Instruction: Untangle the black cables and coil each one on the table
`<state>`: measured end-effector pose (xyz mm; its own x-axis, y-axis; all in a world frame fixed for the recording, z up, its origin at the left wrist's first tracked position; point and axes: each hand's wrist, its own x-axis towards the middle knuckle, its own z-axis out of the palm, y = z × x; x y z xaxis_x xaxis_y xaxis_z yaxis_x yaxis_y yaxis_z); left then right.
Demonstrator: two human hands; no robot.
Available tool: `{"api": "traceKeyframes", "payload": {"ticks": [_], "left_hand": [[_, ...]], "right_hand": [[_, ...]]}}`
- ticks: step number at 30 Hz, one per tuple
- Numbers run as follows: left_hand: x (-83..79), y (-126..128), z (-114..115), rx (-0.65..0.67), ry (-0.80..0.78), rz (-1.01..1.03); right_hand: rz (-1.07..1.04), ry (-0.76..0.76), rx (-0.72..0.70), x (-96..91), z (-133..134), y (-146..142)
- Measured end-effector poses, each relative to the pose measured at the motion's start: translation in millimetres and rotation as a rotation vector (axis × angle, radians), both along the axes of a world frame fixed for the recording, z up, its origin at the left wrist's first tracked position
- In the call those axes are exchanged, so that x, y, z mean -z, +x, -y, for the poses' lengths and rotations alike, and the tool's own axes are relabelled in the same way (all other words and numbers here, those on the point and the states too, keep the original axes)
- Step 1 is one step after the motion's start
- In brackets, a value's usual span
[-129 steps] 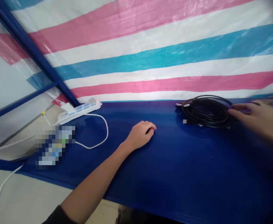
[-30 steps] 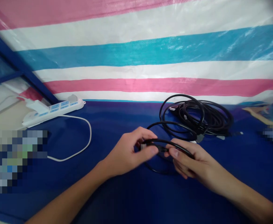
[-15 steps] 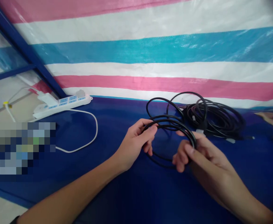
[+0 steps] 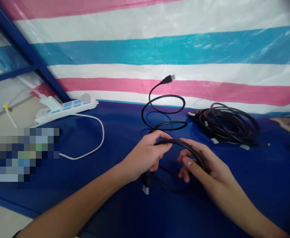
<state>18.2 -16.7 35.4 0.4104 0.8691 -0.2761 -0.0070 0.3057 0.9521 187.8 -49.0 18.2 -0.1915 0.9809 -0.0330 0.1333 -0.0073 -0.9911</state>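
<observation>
A black cable (image 4: pixel 179 142) is looped between my two hands above the blue table. My left hand (image 4: pixel 147 153) pinches the coil at its left side, thumb over the strands. Below that hand hangs one end of the cable, a black connector (image 4: pixel 146 183) with a pale tip. My right hand (image 4: pixel 204 165) curls around the right side of the coil, the strands lying between thumb and fingers. Beyond my hands a loose length spirals up to another black plug (image 4: pixel 167 79), raised in front of the striped sheet.
A pile of coiled black cables (image 4: pixel 229 127) with pale-tipped connectors lies at the right back. On the left is a white power strip (image 4: pixel 68 109) with a white cord (image 4: pixel 102 132). A striped plastic sheet (image 4: pixel 145 53) hangs behind the blue table (image 4: pixel 125 211).
The loose cable length has swung left, away from the pile, and its plug now shows in the air. A connector has come into view under my left hand. The held loops are bunched closer together.
</observation>
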Motion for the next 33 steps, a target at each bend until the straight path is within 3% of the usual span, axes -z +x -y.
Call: {"api": "traceKeyframes", "payload": {"ticks": [2, 6, 11, 14, 20, 24, 27, 30, 33], "left_hand": [[-0.8, -1, -2, 0.004, -0.116, 0.167], [0.6, -3, -3, 0.154, -0.216, 0.303], [-0.5, -6, -1, 0.415, -0.342, 0.271], [-4.3, -6, 2, 0.459, -0.363, 0.262], [-2.6, -9, -4, 0.091, -0.360, 0.511], [0.4, -9, -10, -0.169, -0.320, 0.707], [1.2, -5, -9, -0.288, -0.260, 0.698], [5.0, 0, -7, -0.327, -0.286, 0.663], [12.4, 7, -6, -0.326, -0.401, 0.653]], "right_hand": [[0.008, 0.024, 0.012, 3.0, -6, 5], [-0.092, -0.131, -0.035, -0.4, -10, 15], [0.057, -0.317, -0.420, -19.3, -3, 24], [-0.007, -0.419, -0.484, -20.3, 2, 23], [-0.334, -0.158, -0.120, 5.0, -2, 7], [-0.317, -0.131, -0.361, 14.8, -3, -2], [-0.292, -0.043, -0.500, 20.5, -1, -3], [-0.276, 0.104, -0.527, 27.5, 3, -4], [-0.086, 0.288, -0.479, 31.5, 10, -9]]}}
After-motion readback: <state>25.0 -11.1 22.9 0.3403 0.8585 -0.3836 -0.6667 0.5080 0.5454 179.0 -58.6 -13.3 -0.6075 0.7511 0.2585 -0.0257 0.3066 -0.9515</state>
